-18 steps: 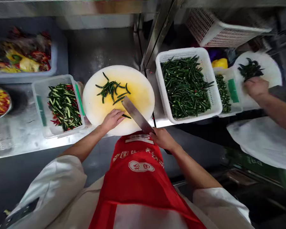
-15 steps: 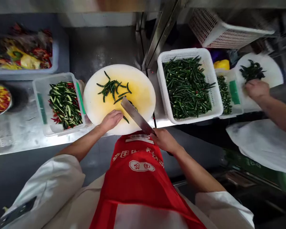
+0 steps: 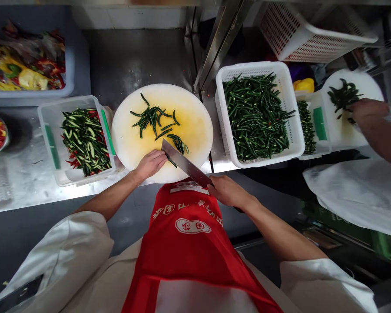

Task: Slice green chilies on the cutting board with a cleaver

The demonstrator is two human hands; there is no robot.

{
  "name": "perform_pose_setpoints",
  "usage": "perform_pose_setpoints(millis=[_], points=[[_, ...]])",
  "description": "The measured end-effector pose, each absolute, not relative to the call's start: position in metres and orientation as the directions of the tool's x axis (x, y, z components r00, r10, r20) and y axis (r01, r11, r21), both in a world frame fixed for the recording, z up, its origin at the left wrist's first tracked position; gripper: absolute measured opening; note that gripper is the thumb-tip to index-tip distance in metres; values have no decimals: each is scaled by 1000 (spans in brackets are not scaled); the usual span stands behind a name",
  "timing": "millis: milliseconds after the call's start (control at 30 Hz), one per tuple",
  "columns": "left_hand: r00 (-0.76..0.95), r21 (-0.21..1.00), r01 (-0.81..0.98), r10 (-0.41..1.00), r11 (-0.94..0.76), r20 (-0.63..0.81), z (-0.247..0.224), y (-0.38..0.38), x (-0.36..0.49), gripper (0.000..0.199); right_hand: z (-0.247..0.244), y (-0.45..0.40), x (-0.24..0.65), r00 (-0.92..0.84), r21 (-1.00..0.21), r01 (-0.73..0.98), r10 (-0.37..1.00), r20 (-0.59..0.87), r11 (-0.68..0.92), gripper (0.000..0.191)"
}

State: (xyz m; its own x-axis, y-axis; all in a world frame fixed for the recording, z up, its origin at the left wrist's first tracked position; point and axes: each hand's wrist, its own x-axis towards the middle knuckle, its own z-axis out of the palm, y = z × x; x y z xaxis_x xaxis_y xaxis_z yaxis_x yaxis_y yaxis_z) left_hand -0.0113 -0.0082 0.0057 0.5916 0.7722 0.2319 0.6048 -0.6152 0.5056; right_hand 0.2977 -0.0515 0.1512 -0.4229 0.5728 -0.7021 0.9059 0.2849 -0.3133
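Note:
My left hand (image 3: 152,164) has its fingers pressed together on a green chili (image 3: 171,162) at the front of the round white cutting board (image 3: 127,143). In my right hand (image 3: 228,190) is the handle of a cleaver (image 3: 185,165), whose blade tip lies beside my left fingertips. A loose group of whole green chilies (image 3: 151,117) rests on the board's upper left part. Right of the blade tip are several cut chili pieces (image 3: 178,143).
A clear tub of cut chilies (image 3: 47,130) stands left of the board; a white basket of green chilies (image 3: 227,143) stands right. Another person's hand (image 3: 368,111) works at a second board (image 3: 361,130). A metal post (image 3: 215,45) rises behind.
The cleaver's tip has come down and left, close to my left fingertips, uncovering the cut pieces. The other person's hand has moved right and up from the chilies on their board.

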Motion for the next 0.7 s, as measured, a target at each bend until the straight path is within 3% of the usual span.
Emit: perform_pose_setpoints(millis=[333, 467, 567, 700], points=[[615, 540, 605, 774, -585, 149, 11, -2, -15, 25, 99, -52, 274, -389, -401, 903, 688, -612, 154, 26], [430, 522, 748, 898, -410, 91, 22, 35, -11, 27, 104, -52, 304, -314, -385, 918, 756, -574, 89, 27], [291, 391, 889, 953, -238, -81, 34, 73, 2, 23, 117, -55, 323, -319, -399, 912, 771, -551, 92, 27], [342, 238, 933, 874, -272, -344, 63, 101, 11, 26, 139, -73, 324, -484, -481, 851, 669, -564, 211, 20]])
